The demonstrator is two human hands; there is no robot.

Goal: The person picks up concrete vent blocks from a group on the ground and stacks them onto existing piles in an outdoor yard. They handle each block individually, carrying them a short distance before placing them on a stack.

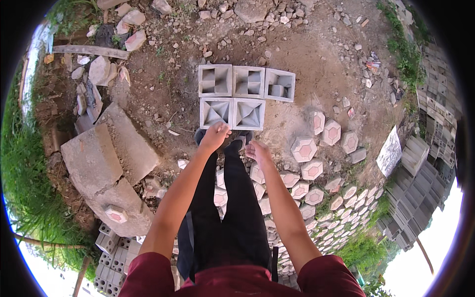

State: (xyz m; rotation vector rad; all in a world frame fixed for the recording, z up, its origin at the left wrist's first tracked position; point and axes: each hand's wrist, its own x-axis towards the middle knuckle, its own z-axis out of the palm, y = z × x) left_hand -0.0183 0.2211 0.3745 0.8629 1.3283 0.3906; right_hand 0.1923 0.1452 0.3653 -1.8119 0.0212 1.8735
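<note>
Five-sided grouping aside, several square grey concrete vent blocks lie on the dirt in two touching rows. In the far row are a left block, a middle block and a slightly turned right block. The near row has a left block and a right block, each with a pyramid-like hollow. My left hand is closed, fingers curled, overlapping the near edge of the near left block in view; nothing shows in it. Below the near right block, my right hand hangs apart from it, fingers loosely bent and empty.
Hexagonal pavers with reddish centres spread across the ground at right. Broken concrete slabs lie at left, and rubble at the far side. Stacked grey blocks stand at right; hollow blocks are at lower left.
</note>
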